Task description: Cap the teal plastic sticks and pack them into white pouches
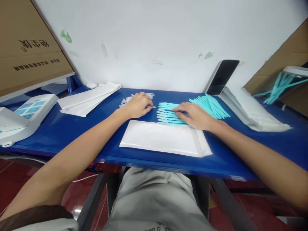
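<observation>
My left hand is closed over a pile of small translucent caps, with one cap pinched at its fingertips. My right hand, fingers bent and together, rests on a row of turquoise sticks with pale caps on their left ends; whether it grips one is hard to make out. Several sticks lie side by side there, along the upper edge of a white plastic packet. Behind my right hand a loose heap of turquoise sticks is fanned out.
A dark-screened phone leans against the wall. White packets lie at the left and more packets at the right. A white device stands far left, beneath a cardboard box. A clear tub of sticks is far right.
</observation>
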{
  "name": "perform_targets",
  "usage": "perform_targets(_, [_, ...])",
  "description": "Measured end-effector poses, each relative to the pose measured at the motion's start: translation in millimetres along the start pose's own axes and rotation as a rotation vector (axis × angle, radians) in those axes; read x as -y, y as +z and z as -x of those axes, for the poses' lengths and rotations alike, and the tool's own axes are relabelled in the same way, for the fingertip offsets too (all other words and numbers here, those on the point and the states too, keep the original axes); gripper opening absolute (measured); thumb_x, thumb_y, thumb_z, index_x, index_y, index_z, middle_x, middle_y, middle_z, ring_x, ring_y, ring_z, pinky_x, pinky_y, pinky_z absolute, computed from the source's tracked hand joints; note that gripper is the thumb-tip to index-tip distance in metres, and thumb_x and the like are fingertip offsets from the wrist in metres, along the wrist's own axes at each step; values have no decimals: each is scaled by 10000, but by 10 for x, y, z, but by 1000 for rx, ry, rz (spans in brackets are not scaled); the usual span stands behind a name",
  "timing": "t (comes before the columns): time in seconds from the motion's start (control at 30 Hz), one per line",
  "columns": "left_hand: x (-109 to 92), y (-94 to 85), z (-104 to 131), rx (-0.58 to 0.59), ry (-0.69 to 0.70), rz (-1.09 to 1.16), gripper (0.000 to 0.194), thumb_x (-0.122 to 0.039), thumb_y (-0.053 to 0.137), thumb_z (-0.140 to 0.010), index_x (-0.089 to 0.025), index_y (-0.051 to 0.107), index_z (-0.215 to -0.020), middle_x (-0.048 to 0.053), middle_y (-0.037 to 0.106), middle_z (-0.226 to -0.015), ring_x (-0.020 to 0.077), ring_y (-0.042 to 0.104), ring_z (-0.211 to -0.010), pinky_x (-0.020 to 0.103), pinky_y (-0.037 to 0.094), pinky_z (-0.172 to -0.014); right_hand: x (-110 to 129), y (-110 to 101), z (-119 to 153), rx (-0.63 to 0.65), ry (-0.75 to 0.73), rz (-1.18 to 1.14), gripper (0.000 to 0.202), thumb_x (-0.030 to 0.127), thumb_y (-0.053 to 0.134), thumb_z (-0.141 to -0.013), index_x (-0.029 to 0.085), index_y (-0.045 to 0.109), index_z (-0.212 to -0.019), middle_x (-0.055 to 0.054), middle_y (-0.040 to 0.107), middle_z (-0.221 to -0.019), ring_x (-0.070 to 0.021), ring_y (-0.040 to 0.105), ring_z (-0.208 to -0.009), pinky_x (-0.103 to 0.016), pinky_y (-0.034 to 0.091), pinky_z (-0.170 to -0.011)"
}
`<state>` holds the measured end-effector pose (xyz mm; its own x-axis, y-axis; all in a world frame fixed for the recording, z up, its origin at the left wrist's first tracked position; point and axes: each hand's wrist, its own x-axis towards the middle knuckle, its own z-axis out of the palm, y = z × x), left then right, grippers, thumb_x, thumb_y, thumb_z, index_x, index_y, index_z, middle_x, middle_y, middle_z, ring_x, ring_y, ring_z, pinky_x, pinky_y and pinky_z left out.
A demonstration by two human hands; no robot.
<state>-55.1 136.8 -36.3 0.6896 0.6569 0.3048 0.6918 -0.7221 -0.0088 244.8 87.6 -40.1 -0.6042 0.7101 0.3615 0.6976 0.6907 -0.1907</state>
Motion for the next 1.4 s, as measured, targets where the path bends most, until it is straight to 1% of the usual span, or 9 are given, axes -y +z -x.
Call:
perform_targets(0.13, [-79,4,-23,-8,40,40,228,-192,584,-927,-175,803,-991,92,796,-1013,279,699,-1004,425,518,-921,50,-64,22,-171,130,16,302,369,655,-872,265,802,-1115,-55,814,-1010,-328,723,-953,-481,538,-826])
perform_targets(0.23, [-96,1,-23,-15,46,36,239,-189,592,-935,-183,801,-1052,89,798,-1023,276,715,-987,413,530,-894,48,-94,19,-237,168,-41,277,365,621,-900,237,812,-1054,-69,815,-989,-323,734,-930,-470,544,-822])
perform_targets(0.4, [-115,27,-5,-43,47,-10,379,-183,533,-977,-124,713,-1305,152,745,-1071,300,686,-1025,432,525,-905,-92,-2,-3,-108,107,22,344,266,487,-979,188,807,-1077,-114,796,-1114,-325,723,-1009,-483,533,-915])
perform_targets(0.5, [-114,51,11,-25,71,-25,386,-174,445,-1009,-113,727,-1265,166,688,-1042,302,663,-988,416,515,-850,-190,60,4,-55,63,32,387,230,439,-1001,176,785,-1167,-135,773,-1111,-327,700,-1021,-491,525,-925])
perform_targets(0.63, [-122,32,21,-55,65,1,404,-193,369,-1038,-140,707,-1253,157,650,-1052,287,642,-966,395,498,-822,-241,72,18,-40,51,95,408,241,410,-1016,189,799,-1126,-141,752,-1037,-322,637,-925,-498,504,-865])
perform_targets(0.83, [-189,-63,19,-140,-23,62,293,-258,420,-1018,-169,660,-1161,117,695,-980,290,641,-951,419,494,-849,-240,39,4,-57,13,264,404,281,420,-1018,207,812,-1080,-138,690,-861,-288,513,-770,-451,425,-734])
perform_targets(1.03, [-220,-66,14,-170,-77,37,277,-259,457,-988,-176,673,-1140,107,724,-947,290,663,-931,398,498,-788,-249,50,-5,-43,19,302,336,279,466,-999,188,789,-999,-142,683,-868,-289,514,-783,-436,402,-724])
perform_targets(1.27, [-227,-60,10,-278,-38,117,238,-263,506,-978,-188,716,-1061,86,771,-1050,263,698,-985,396,522,-874,-324,45,-19,19,127,128,216,288,521,-963,195,710,-918,-106,654,-843,-285,561,-819,-430,444,-797])
perform_targets(1.4, [-224,-50,11,-287,-38,138,296,-243,483,-1012,-190,712,-1193,84,785,-1090,255,719,-1011,400,529,-910,-332,47,-20,-7,138,40,192,323,535,-955,201,676,-909,-121,660,-926,-302,591,-899,-443,455,-851])
